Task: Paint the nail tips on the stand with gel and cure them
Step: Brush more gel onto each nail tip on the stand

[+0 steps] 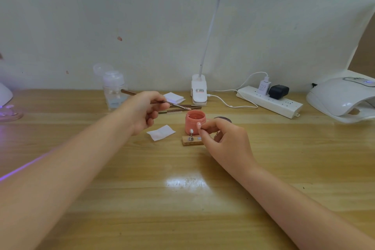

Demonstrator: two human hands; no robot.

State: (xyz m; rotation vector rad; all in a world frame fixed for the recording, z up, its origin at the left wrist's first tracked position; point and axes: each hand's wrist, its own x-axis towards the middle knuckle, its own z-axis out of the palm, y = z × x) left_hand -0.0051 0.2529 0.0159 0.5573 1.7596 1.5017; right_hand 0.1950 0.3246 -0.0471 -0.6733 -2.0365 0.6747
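My left hand (145, 111) pinches the brush (154, 99) over the gel jar (194, 123); my right hand (221, 138) pinches a nail tip (199, 125).

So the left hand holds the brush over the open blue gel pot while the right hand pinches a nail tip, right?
Not quite: the head view shows the gel pot is pink, not blue. The left hand does hold the brush over it, and the right hand pinches a nail tip.

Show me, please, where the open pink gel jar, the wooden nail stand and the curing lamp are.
pink gel jar (191, 125): head view, on its front wall.
wooden nail stand (187, 141): head view, on its bare left end.
curing lamp (332, 95): head view, on its white domed top.
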